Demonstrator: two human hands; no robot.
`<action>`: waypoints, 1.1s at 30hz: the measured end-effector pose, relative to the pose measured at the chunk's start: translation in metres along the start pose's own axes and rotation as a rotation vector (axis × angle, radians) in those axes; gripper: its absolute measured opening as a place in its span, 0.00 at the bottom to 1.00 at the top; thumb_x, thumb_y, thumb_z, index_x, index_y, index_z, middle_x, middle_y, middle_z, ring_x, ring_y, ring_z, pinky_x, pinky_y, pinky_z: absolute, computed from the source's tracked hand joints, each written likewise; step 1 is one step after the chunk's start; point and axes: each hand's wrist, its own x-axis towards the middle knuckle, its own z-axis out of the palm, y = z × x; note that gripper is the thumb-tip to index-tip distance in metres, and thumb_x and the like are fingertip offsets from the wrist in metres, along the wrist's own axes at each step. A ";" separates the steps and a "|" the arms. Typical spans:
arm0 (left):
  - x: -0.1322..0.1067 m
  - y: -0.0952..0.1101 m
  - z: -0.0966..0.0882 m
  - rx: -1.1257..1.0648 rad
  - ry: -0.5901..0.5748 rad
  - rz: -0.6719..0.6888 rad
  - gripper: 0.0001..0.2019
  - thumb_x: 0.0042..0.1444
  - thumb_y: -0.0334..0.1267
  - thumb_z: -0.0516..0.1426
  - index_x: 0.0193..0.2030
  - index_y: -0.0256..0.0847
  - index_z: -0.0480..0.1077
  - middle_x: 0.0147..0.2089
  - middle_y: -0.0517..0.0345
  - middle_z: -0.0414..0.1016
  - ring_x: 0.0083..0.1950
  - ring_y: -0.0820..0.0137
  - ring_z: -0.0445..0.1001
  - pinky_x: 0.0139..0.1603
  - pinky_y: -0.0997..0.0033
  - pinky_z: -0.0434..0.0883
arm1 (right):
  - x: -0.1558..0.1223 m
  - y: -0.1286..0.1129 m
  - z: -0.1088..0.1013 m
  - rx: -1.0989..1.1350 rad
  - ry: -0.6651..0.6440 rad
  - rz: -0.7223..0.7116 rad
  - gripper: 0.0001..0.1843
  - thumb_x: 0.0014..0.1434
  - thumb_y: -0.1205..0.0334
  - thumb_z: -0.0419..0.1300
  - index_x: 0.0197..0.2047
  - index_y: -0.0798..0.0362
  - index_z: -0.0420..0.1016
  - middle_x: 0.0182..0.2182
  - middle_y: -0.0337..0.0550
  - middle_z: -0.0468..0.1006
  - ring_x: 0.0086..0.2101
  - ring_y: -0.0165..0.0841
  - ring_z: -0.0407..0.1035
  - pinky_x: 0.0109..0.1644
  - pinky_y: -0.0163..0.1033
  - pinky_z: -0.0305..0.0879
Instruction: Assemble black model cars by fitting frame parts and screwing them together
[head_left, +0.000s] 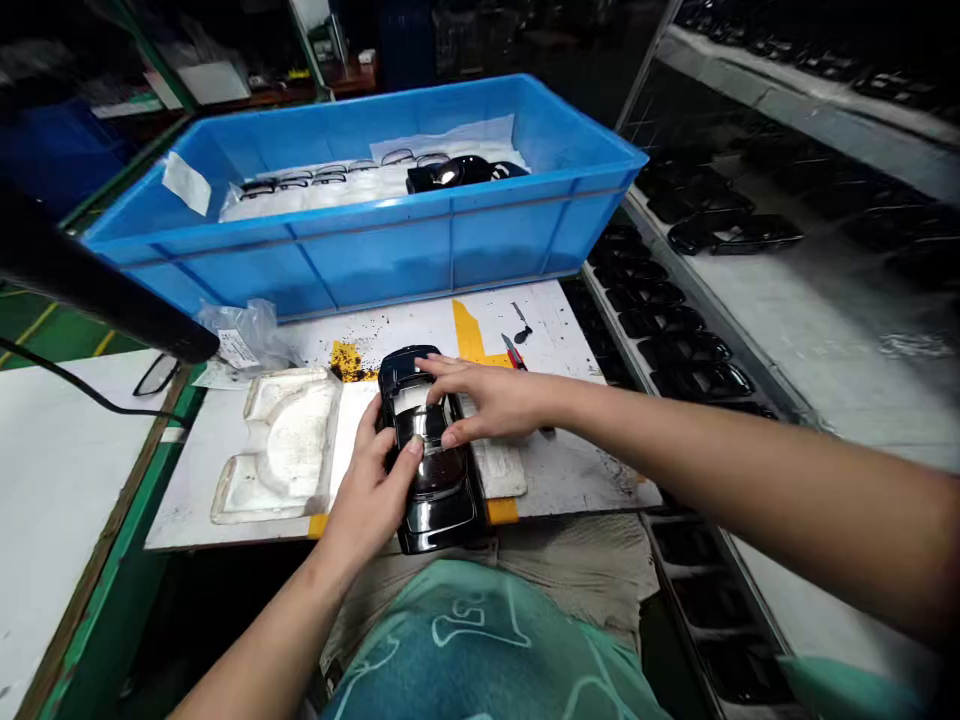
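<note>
Model car (pixel 433 478) lies on stained board (pixel 577 480) before blue crate (pixel 375 245).

I see both hands on a glossy black model car body (pixel 435 480) lying on the white work board (pixel 570 470): my left hand (pixel 371 490) grips its side, my right hand (pixel 487 400) presses the roof. A blue crate (pixel 375 240) stands behind.

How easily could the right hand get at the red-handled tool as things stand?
Probably yes. The red-handled tool lies uncovered on the board just beyond the right hand. That hand rests on the black model car, which the left hand grips, so it would have to lift off first.
</note>
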 end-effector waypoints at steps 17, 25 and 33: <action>-0.011 -0.031 -0.022 0.024 -0.117 0.206 0.25 0.63 0.55 0.54 0.60 0.42 0.64 0.77 0.50 0.42 0.76 0.60 0.49 0.74 0.52 0.53 | -0.038 -0.089 0.013 -0.570 -0.068 -0.347 0.12 0.67 0.73 0.51 0.31 0.53 0.66 0.26 0.40 0.67 0.28 0.35 0.56 0.30 0.42 0.44; -0.010 -0.036 -0.022 0.077 -0.167 0.365 0.42 0.54 0.63 0.58 0.63 0.30 0.59 0.75 0.30 0.36 0.76 0.47 0.44 0.71 0.42 0.56 | -0.032 -0.099 -0.013 -0.567 0.030 -0.354 0.13 0.67 0.72 0.53 0.29 0.54 0.66 0.24 0.39 0.65 0.26 0.34 0.54 0.30 0.43 0.44; -0.009 -0.035 -0.017 0.094 -0.098 0.408 0.41 0.53 0.64 0.59 0.62 0.31 0.60 0.75 0.28 0.41 0.75 0.48 0.47 0.70 0.42 0.59 | -0.035 -0.085 0.005 -0.358 0.207 -0.098 0.18 0.65 0.62 0.62 0.54 0.63 0.65 0.54 0.62 0.68 0.54 0.51 0.63 0.56 0.57 0.66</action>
